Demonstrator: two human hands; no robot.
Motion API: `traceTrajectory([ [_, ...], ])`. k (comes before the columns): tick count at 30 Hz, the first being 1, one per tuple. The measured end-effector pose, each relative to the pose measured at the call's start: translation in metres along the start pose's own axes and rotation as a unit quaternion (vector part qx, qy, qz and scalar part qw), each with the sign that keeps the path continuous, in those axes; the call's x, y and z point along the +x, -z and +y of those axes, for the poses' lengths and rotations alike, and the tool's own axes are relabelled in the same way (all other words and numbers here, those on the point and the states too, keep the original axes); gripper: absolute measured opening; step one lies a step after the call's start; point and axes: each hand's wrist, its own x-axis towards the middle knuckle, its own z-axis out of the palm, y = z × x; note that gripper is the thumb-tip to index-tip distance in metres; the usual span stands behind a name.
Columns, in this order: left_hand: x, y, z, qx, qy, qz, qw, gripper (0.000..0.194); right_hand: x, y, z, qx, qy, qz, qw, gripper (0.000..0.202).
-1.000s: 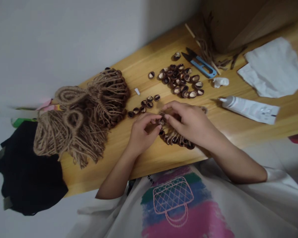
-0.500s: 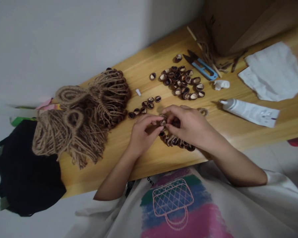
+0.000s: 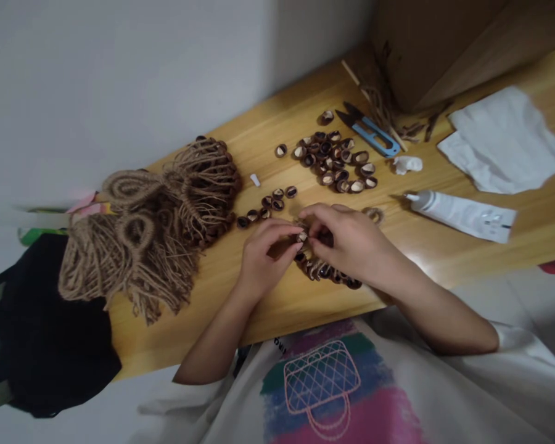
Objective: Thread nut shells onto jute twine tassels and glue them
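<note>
Between thumb and forefinger, my left hand (image 3: 264, 256) pinches a small brown nut shell (image 3: 302, 237). My right hand (image 3: 346, 237) is closed at the same shell, fingers curled; whatever thin piece it grips is too small to make out. Just below the hands lies a jute piece edged with shells (image 3: 328, 270), partly covered by my right hand. A few loose shells (image 3: 277, 204) lie up and left of the hands, and a larger cluster of shells (image 3: 337, 160) sits beyond them.
Bundles of knotted jute (image 3: 152, 246) fill the left of the wooden table (image 3: 222, 290). Blue snips (image 3: 372, 134), a white tube (image 3: 465, 214), white cloths (image 3: 509, 139) and a cardboard box (image 3: 430, 43) are on the right. A black cloth (image 3: 50, 333) hangs at far left.
The whole view has shifted slightly, so the things on the table appear a little lower. Both hands keep their grip around the shell, which shows a paler face now.
</note>
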Motion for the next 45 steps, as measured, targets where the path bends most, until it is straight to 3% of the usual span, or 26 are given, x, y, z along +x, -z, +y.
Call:
traceTrajectory([
  [8, 0.0007, -0.0009, 0.0015, -0.026, 0.005, -0.009, 1.0, 0.019, -0.0014, 0.0002, 0.0011, -0.001, 0.0, -0.001, 1.0, 0.044],
  [19, 0.0003, -0.0011, 0.0014, -0.023, 0.007, -0.011, 1.0, 0.016, -0.0013, -0.0037, 0.0067, 0.024, 0.053, 0.03, 0.998, 0.044],
  [45, 0.001, -0.0028, 0.0022, -0.024, -0.018, -0.019, 0.999, 0.019, -0.0006, -0.0051, 0.0058, 0.001, 0.037, 0.025, 0.999, 0.043],
])
